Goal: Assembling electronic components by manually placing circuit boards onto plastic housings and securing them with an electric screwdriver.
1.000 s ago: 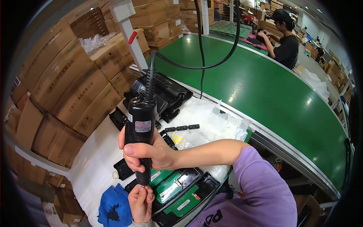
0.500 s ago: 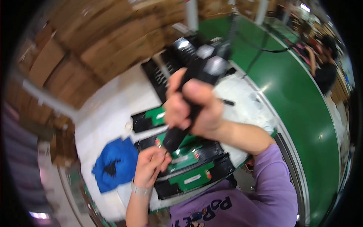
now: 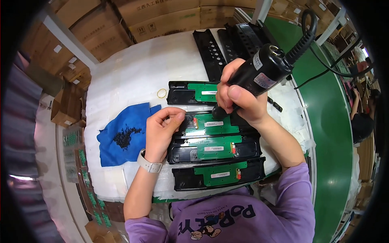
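Observation:
My right hand (image 3: 245, 101) is wrapped round a black electric screwdriver (image 3: 265, 73), held tilted with its nose down over a green circuit board (image 3: 223, 126). That board lies in a long black plastic housing (image 3: 187, 125). The screwdriver's tip is hard to make out against the board. My left hand (image 3: 162, 129) is closed at the left end of the same housing, thumb and forefinger together; whatever they hold is hidden. Left of it, a heap of small black screws (image 3: 127, 137) lies on a blue cloth (image 3: 115, 152).
Similar housings with boards lie nearer (image 3: 219, 174) and farther (image 3: 182, 93). Perforated black panels (image 3: 208, 50) lie at the back. A yellowish ring (image 3: 162, 93) sits on the white table cover (image 3: 133, 73). The screwdriver's cable (image 3: 306, 40) runs up right. Cardboard boxes (image 3: 162, 18) stand behind; a person (image 3: 362, 121) is far right.
The screwdriver's nose has moved from my left fingertips to over the circuit board, away to the right. My left hand stays closed by the housing. The whole view has shifted.

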